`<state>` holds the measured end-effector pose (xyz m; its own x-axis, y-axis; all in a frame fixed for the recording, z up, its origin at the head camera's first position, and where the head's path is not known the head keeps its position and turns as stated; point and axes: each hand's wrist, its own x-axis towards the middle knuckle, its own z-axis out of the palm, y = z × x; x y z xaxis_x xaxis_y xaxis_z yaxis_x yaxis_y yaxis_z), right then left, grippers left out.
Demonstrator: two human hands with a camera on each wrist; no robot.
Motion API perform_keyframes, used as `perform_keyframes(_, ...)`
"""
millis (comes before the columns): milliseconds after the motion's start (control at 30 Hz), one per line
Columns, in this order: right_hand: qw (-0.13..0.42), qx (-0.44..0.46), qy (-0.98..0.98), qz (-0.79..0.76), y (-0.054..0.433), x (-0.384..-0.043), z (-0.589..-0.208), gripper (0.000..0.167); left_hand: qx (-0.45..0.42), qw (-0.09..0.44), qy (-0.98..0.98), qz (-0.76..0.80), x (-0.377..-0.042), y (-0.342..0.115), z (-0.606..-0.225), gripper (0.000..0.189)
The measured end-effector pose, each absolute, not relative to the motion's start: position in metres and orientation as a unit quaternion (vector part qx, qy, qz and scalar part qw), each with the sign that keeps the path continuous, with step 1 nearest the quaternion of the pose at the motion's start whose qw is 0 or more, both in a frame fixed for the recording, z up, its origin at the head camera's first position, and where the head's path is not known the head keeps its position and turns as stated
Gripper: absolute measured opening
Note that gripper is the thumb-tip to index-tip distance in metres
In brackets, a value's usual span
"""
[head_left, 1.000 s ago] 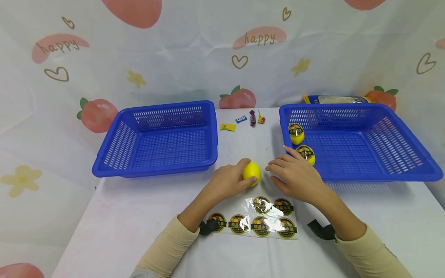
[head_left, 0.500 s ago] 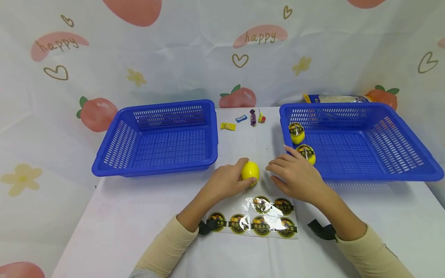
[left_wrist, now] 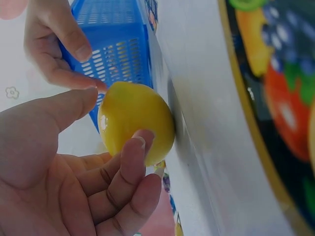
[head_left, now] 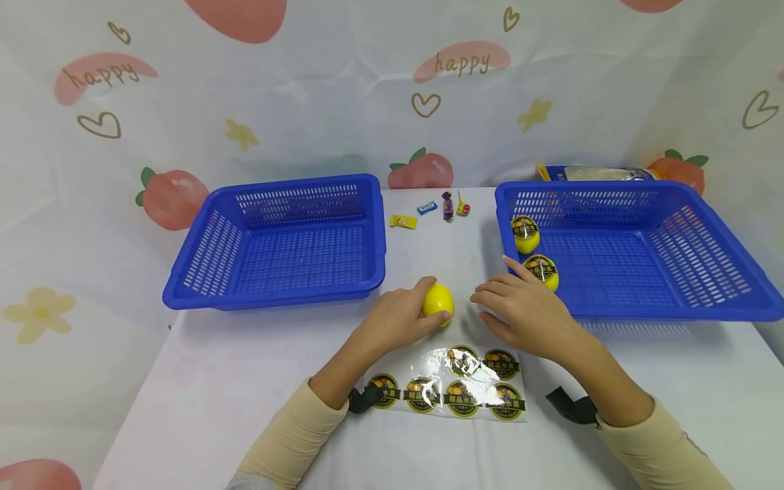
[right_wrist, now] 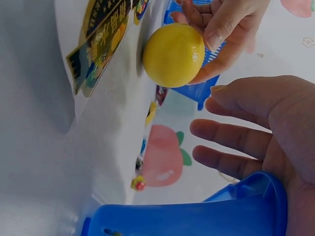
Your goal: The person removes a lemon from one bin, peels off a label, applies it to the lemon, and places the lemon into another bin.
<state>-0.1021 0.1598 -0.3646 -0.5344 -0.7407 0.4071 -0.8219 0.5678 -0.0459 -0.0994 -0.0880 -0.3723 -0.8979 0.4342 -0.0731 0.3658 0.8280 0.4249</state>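
My left hand [head_left: 398,316] holds a smooth yellow lemon [head_left: 438,303] between thumb and fingers, at the back edge of a clear sticker sheet [head_left: 422,367]. The left wrist view shows the lemon [left_wrist: 140,123] with a blunt tip and no sticker on the visible side. Round black-and-gold stickers with fruit pictures are on the sheet. To the right of the lemon, my right hand [head_left: 523,313] has loosely bent fingers with nothing between them, apart from the lemon. It lies beside the right blue basket [head_left: 667,312], one finger reaching its rim.
Inside the right basket, two lemons [head_left: 525,235] with stickers sit along the left wall. A second blue basket [head_left: 275,299] stands at left. Several wrapped candies, including a yellow one [head_left: 403,222] and a purple one [head_left: 448,206], lie between the baskets. Behind the right basket is a packet [head_left: 603,174].
My left hand has shifted slightly left with the lemon in its grip. The right hand keeps nearly the same place and pose.
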Motion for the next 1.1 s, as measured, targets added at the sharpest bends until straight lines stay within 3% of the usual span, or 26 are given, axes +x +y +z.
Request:
perform_keyframes(500,0.174,0.452,-0.866,0.122,0.1604,-0.1029,-0.3659,0.025,0.198,0.090,0.957,0.193,-0.0985,-0.0886,-0.3713,0.063)
perform_keyframes(933,0.174,0.450,-0.868,0.118,0.1606,-0.1031,-0.3664,0.024,0.191,0.078,0.964,0.169,-0.0981,-0.0899,-0.3699,0.072)
perform_keyframes(1100,0.176,0.451,-0.867,0.115,0.1603,-0.1034,-0.3660,0.024,0.208,0.084,0.953,0.204,-0.0994,-0.0885,-0.3698,0.059)
